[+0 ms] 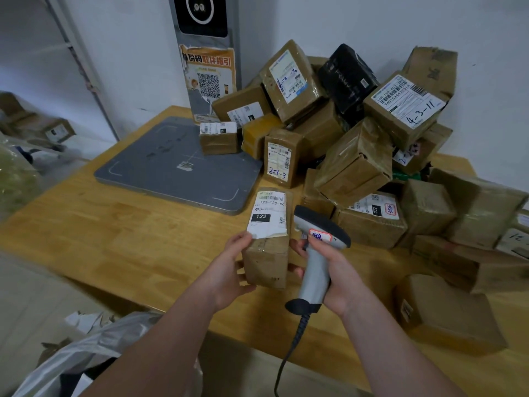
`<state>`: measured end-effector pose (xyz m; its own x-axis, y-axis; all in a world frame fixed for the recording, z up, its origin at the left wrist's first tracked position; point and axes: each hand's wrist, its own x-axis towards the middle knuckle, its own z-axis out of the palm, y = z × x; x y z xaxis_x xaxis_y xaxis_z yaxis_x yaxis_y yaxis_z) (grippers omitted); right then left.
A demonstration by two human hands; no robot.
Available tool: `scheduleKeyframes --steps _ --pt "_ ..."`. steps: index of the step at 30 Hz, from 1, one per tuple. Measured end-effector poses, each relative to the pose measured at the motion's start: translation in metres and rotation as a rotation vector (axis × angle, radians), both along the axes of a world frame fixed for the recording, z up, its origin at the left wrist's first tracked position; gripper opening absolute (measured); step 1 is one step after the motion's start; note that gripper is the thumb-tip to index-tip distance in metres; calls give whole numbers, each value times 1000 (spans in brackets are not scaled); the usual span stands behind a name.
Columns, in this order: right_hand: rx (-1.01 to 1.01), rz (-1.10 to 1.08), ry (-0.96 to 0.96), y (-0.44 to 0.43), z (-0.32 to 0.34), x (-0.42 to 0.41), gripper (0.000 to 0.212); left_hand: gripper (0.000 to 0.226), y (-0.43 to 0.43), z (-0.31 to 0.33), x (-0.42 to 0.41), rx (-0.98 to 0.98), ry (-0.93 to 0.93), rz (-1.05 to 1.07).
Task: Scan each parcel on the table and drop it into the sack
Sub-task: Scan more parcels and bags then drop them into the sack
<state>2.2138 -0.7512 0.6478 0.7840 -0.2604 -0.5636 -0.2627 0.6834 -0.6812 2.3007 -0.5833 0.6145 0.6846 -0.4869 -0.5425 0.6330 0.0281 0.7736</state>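
Between our two sets of fingers, just above the near part of the pale wooden worktop, we hold the small brown taped cardboard parcel, white printed label up. Our left hand grips its left edge with curled fingers, one tip at the label's torn lower corner. Our right hand is wrapped round the handle of the grey handheld barcode scanner, whose dark head hangs just right of the label. Those fingertips lie just beside the parcel's right face; we cannot tell whether they touch it.

We judge the parcel light and fairly stiff, since one hand carries it, though the glossy tape may be slippery. It is best held across its narrow sides, with our fingers off the barcode.

Below our left wrist lies the crumpled grey-white plastic sack, its mouth open. The inside is dark, so we cannot make out what it holds. Beyond our right fingers rises the heap of brown cardboard parcels, waiting on the worktop.
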Motion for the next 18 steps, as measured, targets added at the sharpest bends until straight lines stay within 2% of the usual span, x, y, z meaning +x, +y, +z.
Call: scheduleKeyframes --steps 4,8,11,16,18 --pt "-26 29 -8 -2 7 1 25 85 1 0 -3 -37 9 -49" --pt "-95 76 -15 -6 15 2 38 100 2 2 -3 -75 20 -50" --pt "-216 90 -48 -9 24 1 44 108 2 4 -1 -39 -61 -1" --pt "-424 80 -108 -15 52 -1 16 135 4 7 4 37 -224 58" --pt "-471 89 -124 -18 63 -2 14 138 6 7 4 43 -266 69"
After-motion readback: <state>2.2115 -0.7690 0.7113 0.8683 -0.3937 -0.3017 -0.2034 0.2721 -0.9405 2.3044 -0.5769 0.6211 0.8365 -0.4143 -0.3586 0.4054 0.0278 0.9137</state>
